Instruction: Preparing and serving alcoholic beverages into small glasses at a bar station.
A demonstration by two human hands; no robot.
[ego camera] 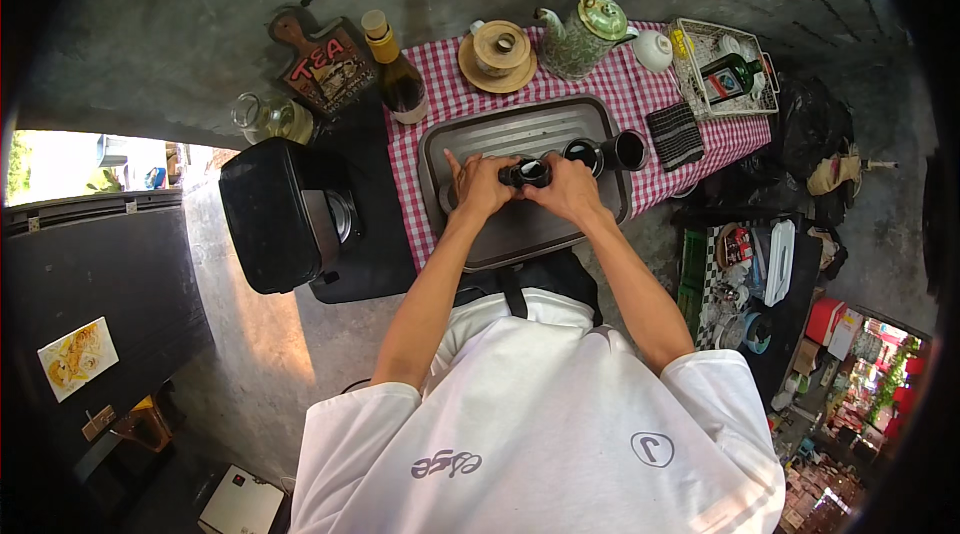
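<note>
My left hand (481, 185) and my right hand (568, 189) grip a small dark, glossy cup-like vessel (531, 171) from both sides. They hold it over a ridged brown serving tray (525, 130). Just right of my right hand, two dark cups (626, 150) stand close together near the tray's right edge. The nearer dark cup (582, 153) has a shiny black inside; whether it holds liquid I cannot tell. Part of a rounded thing shows beside my left wrist, mostly hidden by it.
Behind the tray, on a checked tablecloth (442, 57), stand a corked bottle (397, 76), a lidded cup on a saucer (499, 57) and a green teapot (581, 42). A folded dark cloth (673, 135) and a wire basket (724, 76) lie right. A black appliance (274, 215) stands left.
</note>
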